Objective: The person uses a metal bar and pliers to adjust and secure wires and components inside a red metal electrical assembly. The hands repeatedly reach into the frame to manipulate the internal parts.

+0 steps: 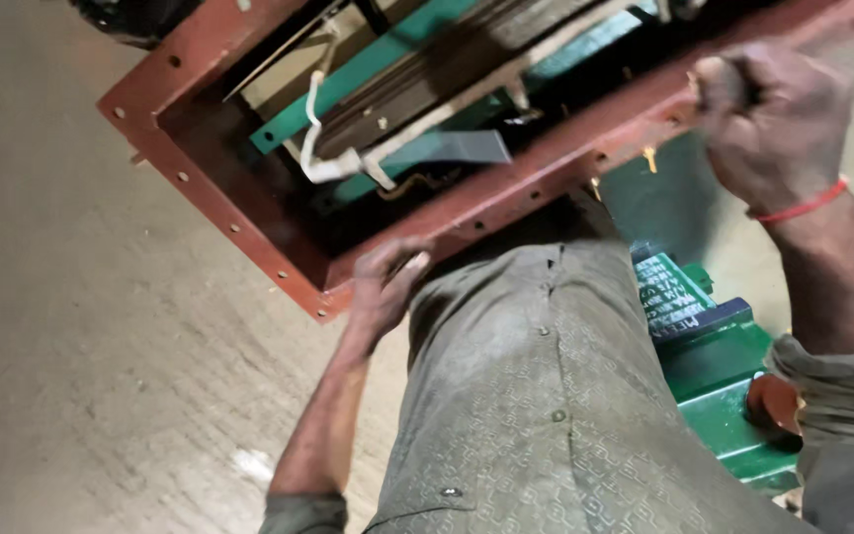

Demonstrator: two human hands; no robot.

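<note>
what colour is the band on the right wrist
Red, a thin band on the right hand's wrist; head view.

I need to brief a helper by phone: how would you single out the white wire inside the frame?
Start at the big red-brown flanged frame gripped by both hands. Inside, left of centre, a white wire runs down across the green bar to a white fitting. It is the only thin, curving pale piece among straight bars.

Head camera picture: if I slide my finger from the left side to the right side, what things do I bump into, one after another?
Concrete floor → corner of the red-brown metal frame → white cable → left hand → grey shirt → green machine part → right hand, red thread on its wrist.
</note>
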